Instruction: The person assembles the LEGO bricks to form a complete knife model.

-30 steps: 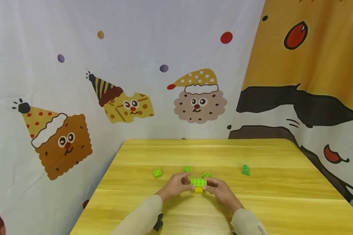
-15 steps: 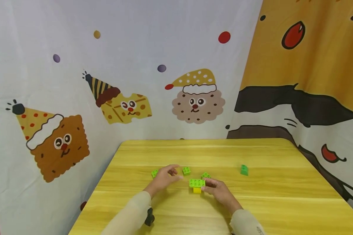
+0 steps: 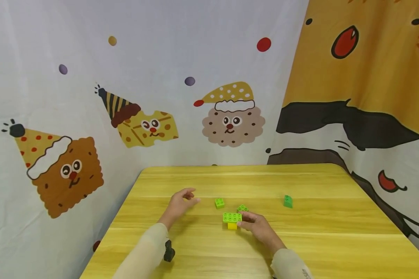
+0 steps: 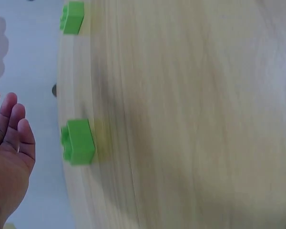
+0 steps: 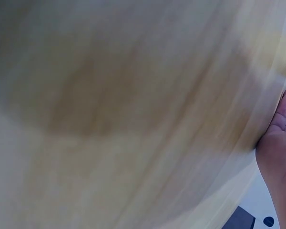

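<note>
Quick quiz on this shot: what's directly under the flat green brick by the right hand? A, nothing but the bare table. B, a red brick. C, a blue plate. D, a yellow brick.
D: in the head view the flat green brick sits on a yellow brick, with the right hand at its side.

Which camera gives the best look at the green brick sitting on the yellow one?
The head view: the green brick sits atop the yellow brick, touched by the right hand. The wrist views do not show that stack.

Yellow wooden table, green-on-yellow brick stack, three loose green bricks spread behind it.
</note>
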The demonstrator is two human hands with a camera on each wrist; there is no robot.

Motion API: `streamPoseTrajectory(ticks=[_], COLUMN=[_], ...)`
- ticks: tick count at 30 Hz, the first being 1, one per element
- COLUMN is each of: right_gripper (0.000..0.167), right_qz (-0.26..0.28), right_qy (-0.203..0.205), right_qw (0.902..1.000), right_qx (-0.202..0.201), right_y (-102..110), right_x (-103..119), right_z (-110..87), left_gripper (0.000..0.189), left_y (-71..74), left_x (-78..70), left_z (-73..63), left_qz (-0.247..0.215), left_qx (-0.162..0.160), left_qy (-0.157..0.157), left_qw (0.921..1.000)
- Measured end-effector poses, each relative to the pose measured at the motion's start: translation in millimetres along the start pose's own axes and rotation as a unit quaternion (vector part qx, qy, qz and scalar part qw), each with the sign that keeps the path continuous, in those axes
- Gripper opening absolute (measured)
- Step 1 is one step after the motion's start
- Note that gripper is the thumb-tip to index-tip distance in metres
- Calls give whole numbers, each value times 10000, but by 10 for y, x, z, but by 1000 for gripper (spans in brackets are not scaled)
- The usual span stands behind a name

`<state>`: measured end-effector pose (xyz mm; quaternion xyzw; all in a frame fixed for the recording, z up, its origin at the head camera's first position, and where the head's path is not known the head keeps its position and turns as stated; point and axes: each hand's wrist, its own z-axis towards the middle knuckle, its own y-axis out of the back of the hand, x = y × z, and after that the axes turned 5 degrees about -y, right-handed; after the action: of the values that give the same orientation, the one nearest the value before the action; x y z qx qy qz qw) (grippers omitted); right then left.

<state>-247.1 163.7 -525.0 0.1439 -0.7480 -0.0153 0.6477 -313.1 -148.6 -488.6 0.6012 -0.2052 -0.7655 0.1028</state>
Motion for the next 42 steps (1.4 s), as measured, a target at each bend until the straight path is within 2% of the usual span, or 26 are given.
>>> streamPoseTrajectory(ticks=[9, 15, 27, 42], right_gripper=[51, 52, 51, 52], right_qz=[-4, -39, -81, -148], right_qy=[-52, -115, -91, -126], right_qw=[10000, 9999, 9999, 9998], right_qx=[19, -69, -123, -1], right_y=[-12, -4, -21, 8], right_x=[-15, -30, -45, -35], right_z=[18, 23, 41, 25], left_gripper=[56, 60, 56, 51], left_y=[214, 281, 286, 252], left_x=[156, 234, 442, 577], left_z=[-38, -68, -182, -215], left_qz=[-43, 60, -25, 83], left_qx=[-351, -487, -681, -671], left_qy=[330, 624, 1051, 1157], left_qw=[9988, 9968, 9921, 9910])
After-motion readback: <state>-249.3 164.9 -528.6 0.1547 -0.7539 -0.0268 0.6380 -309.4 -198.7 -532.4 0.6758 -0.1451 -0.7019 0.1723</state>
